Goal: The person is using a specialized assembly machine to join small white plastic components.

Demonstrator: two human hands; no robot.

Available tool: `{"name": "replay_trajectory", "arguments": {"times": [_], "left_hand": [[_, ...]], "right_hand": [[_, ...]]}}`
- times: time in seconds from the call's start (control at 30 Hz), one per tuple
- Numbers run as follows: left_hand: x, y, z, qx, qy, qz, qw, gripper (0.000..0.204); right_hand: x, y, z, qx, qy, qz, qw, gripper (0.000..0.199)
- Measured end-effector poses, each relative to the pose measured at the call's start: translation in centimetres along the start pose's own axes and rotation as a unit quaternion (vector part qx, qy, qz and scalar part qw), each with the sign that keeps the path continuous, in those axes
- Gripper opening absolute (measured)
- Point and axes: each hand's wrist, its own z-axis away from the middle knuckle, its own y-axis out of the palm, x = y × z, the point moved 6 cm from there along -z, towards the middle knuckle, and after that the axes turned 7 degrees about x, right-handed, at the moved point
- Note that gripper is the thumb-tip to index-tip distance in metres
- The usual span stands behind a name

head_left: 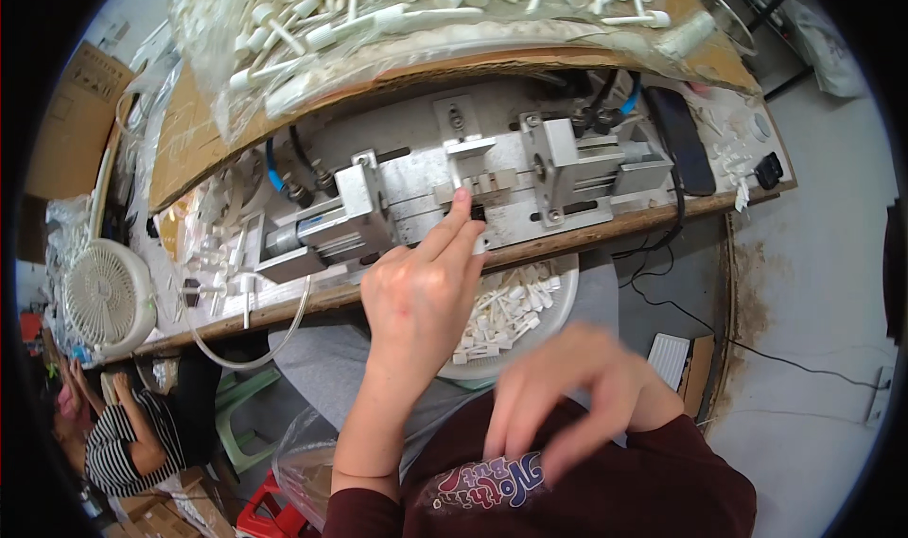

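The left hand (416, 287) reached over the bench's wooden front edge (567, 245), index finger stretched out, its tip at a small white part (456, 172) in the metal jig (492, 183). The thumb was hidden, so whether that hand gripped anything or only pressed could not be told.

The jig sat in the gap between the left cylinder (326, 235) and the right cylinder (605, 164), both well apart from the fingertip. Behind, the cut edge of a cardboard sheet (184, 164), heaped with white parts, arched over the back of the bench.

The right hand (577, 382), blurred, hung in front of the bench over the lap, fingers bent downward; whether it held anything could not be told. The rim of a white basket (571, 292) of white parts showed below the bench edge, between the two hands. A phone (683, 146) lay just beyond the right cylinder, near the bench's right end.
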Motion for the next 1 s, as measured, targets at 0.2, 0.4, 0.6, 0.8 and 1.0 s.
{"name": "replay_trajectory", "arguments": {"times": [0.2,0.4,0.6,0.8,1.0], "left_hand": [[0.0,0.2,-0.1,-0.003,0.0,0.007,1.0,0.026],[0.0,0.2,-0.2,-0.013,0.007,-0.007,1.0,0.024],[-0.4,-0.7,1.1,0.023,0.007,0.067,0.997,0.025],[-1.5,-0.7,3.4,0.098,0.062,0.128,0.985,0.032],[-0.9,-3.9,2.4,0.03,0.052,0.148,0.987,0.039]], "right_hand": [[-0.8,8.7,-3.3,0.276,-0.135,-0.186,0.933,0.042],[-0.9,11.4,-4.3,0.346,-0.141,-0.21,0.904,0.042],[-1.1,12.6,-4.6,0.366,-0.125,-0.216,0.897,0.042],[-1.2,12.3,-4.4,0.359,-0.114,-0.217,0.901,0.042],[-1.6,10.9,-3.1,0.328,-0.093,-0.221,0.914,0.042]]}}
